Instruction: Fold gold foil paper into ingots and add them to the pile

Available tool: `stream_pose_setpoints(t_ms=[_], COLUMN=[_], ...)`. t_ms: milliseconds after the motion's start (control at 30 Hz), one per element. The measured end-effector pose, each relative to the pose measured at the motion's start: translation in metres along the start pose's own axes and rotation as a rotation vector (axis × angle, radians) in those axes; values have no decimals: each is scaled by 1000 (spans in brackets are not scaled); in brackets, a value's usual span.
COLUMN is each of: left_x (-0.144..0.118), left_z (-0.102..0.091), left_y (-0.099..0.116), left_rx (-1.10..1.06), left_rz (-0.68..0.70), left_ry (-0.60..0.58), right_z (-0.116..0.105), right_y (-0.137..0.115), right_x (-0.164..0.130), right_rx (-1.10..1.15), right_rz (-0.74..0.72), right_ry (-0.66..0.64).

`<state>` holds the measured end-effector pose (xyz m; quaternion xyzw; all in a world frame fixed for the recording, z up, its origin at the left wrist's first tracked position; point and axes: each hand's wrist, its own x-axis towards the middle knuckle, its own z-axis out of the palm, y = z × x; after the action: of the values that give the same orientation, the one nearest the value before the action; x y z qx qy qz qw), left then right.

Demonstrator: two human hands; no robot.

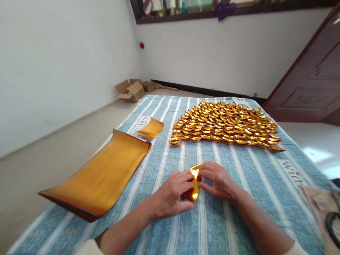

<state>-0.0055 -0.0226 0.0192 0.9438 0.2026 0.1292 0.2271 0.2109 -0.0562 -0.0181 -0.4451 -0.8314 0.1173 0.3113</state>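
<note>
Bare forearms point(130, 225) end in hands point(174, 191) gripping gold foil point(196, 186), with a paper stack point(105, 171) at left and foil boats point(223, 124) beyond.

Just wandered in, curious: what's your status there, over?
Left hand and right hand touching gold paper. Paper on striped cloth, partly hidden by hands. Gold boat shapes beyond.

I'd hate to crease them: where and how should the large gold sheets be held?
Probably pinch the large gold sheets at the near end, coming from the person's side with the left hand, which is closer: that end seems curled up, exposing a dark edge.
</note>
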Motion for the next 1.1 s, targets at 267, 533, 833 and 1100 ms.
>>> stream_pose_setpoints(t_ms=[267, 533, 833, 1100], left_x=[-8, -11, -12, -11], left_z=[14, 24, 32, 38], left_y=[4, -3, -7, -10], left_rx=[-28, -68, -3, 176], left_rz=[-29, -81, -214, -220], left_ry=[96, 260, 274, 278], right_z=[-11, -6, 0, 4], right_y=[-1, 2, -7, -13], right_x=[1, -2, 1, -1], right_rx=[16, -22, -126, -156], right_rz=[-35, -44, -11, 10], right_ry=[-116, -96, -90, -95])
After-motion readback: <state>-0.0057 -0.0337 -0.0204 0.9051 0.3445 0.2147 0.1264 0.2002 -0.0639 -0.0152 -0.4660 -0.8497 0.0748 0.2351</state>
